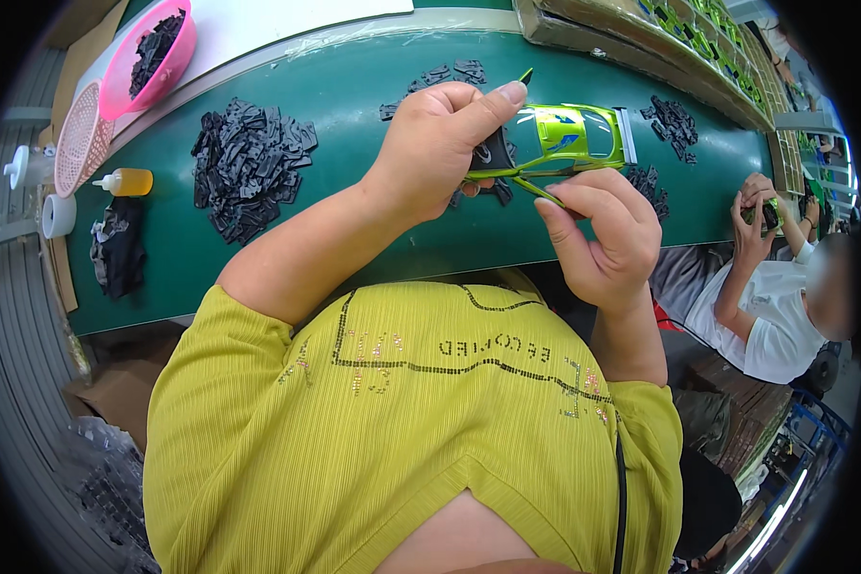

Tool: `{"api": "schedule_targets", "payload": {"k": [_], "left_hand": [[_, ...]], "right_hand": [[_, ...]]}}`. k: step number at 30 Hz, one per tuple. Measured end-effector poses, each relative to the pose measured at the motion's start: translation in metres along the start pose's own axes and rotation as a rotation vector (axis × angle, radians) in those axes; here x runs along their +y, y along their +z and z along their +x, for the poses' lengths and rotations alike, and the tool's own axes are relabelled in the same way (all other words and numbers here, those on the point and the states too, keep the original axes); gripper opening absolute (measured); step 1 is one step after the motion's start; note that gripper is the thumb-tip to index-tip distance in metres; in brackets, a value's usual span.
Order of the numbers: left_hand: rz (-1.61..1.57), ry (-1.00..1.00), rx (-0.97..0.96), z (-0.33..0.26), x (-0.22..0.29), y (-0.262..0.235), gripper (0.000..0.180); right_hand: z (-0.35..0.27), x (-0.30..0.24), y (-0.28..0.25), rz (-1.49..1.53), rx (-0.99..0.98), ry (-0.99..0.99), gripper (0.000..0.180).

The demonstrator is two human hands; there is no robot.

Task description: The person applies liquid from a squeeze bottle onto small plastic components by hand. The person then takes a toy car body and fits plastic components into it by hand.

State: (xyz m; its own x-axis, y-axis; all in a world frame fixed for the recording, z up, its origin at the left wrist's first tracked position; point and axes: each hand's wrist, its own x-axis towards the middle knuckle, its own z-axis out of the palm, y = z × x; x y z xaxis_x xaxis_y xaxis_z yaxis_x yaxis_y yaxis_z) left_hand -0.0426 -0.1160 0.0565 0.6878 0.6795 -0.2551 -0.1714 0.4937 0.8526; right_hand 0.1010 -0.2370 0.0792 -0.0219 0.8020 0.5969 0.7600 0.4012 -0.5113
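Observation:
My left hand (435,139) is closed around the front end of a bright green toy car body (559,132), thumb on top. The car has blue markings on its roof and a grey rear edge. A narrow green flap (538,191), which looks like a car door, sticks out from the near side. My right hand (610,230) pinches the tip of that flap between thumb and forefinger. Another green piece juts up beyond my left thumb. Black plastic (493,153) shows under the car's front, partly hidden by my left hand.
A large heap of black plastic parts (249,167) lies left on the green table (354,268); smaller piles (673,126) lie right. Far left are a pink basin (184,62), a basket (84,143) and a yellow-liquid bottle (129,182). Cartons (631,48) stand behind; another person (770,306) works at right.

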Motion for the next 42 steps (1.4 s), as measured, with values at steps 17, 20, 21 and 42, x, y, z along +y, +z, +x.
{"api": "schedule_targets", "payload": {"k": [17,20,21,42], "left_hand": [[0.153,0.024,0.133,0.015,-0.017,0.0,0.037],[0.191,0.023,0.113,0.02,-0.011,0.0,0.041],[0.201,0.038,0.095,0.02,-0.011,-0.001,0.041],[0.543,0.479,-0.084,0.087,-0.016,0.021,0.038]], "right_hand": [[-0.003,0.021,0.016,-0.146,-0.074,0.04,0.018],[0.007,0.02,0.009,-0.352,-0.049,-0.038,0.034],[0.012,0.02,0.005,-0.412,-0.02,-0.071,0.045],[0.01,0.09,-0.067,0.788,-0.057,0.841,0.036]]}}
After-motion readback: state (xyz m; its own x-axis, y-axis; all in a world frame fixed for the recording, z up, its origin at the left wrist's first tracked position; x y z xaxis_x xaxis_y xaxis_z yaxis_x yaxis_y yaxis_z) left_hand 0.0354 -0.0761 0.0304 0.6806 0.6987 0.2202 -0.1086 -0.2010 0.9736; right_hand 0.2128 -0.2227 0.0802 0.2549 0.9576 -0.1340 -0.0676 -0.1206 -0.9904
